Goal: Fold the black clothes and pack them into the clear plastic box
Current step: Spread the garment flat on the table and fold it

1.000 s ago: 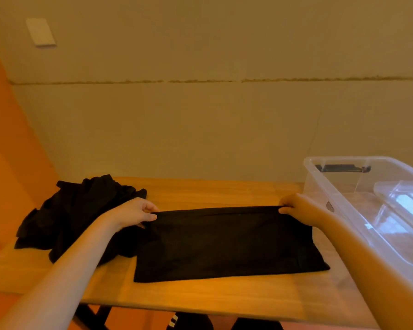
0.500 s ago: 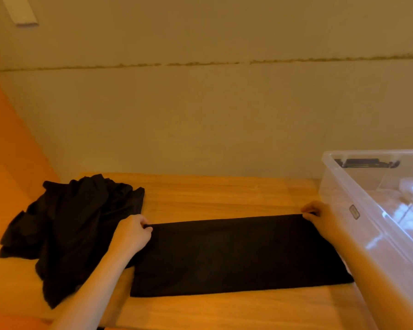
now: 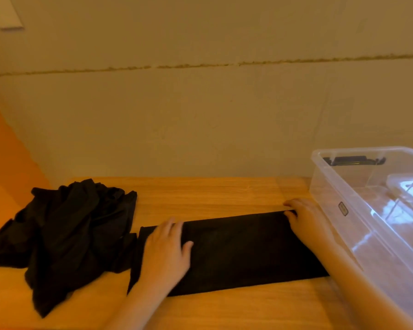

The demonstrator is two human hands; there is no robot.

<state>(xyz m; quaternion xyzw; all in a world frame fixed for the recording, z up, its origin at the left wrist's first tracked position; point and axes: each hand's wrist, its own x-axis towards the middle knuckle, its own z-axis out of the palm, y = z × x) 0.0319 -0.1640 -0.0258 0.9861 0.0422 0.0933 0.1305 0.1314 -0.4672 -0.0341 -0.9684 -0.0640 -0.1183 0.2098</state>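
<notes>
Fingers of the left hand are laid straight and slightly spread, pressed flat on the left end of the folded cloth, with the thumb held out to the right. Fingers of the right hand are curled over the cloth's far right corner, which is pinched at its edge. The cloth is spread as a long flat band across the middle of the desk, its long sides parallel to the desk's front edge. A crumpled pile of black clothes is heaped at the desk's left end, touching the band's left end. The box is set at the desk's right end, just beside the right hand, its lid off; a black handle is seen at its far wall. No black cloth can be made out inside it.
</notes>
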